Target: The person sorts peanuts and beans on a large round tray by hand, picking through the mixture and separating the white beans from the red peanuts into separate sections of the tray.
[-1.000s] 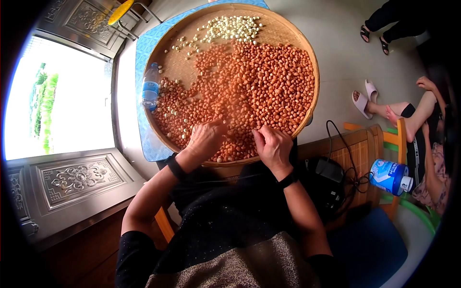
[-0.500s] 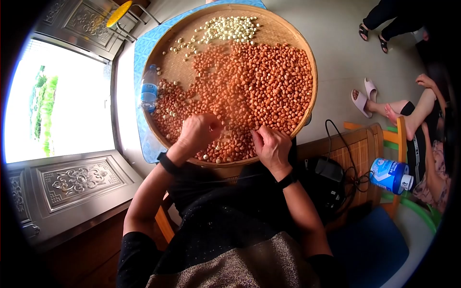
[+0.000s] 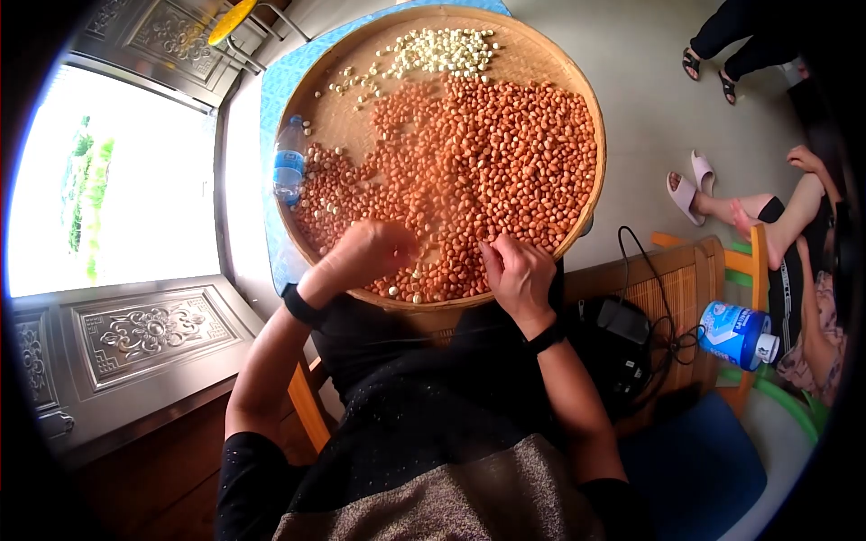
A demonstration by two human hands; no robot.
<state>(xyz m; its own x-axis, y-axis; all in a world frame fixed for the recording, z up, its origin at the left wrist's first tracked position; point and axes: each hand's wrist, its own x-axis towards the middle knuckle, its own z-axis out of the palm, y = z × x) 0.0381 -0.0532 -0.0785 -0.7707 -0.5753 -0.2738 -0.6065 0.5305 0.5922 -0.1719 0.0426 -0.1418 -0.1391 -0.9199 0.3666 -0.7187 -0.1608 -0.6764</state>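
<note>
A wide round bamboo tray (image 3: 593,189) carries a spread of reddish-brown seeds (image 3: 523,153), which look like lotus seeds. Pale peeled seeds (image 3: 442,51) form a patch at its far side. My left hand (image 3: 365,252) is over the near left part of the tray, fingers curled in and slightly blurred; whatever they grip is hidden. Just above the seeds by the near right rim, my right hand (image 3: 523,278) is closed, thumb and fingertips pinched together. Anything in that pinch is too small to make out. A few pale seeds (image 3: 404,295) lie between the hands near the rim.
A plastic water bottle (image 3: 290,160) lies on the tray's left edge. Under the tray is a blue cloth (image 3: 273,108). To the right are a bamboo chair (image 3: 677,279) with a black bag (image 3: 613,347), a blue-and-white container (image 3: 735,335), and another person's legs (image 3: 785,216). An open door (image 3: 153,334) stands left.
The view has shifted slightly, so the tray sits a little farther right. My left hand has turned and its fingers have moved slightly; my right hand stays pinched near the same spot.
</note>
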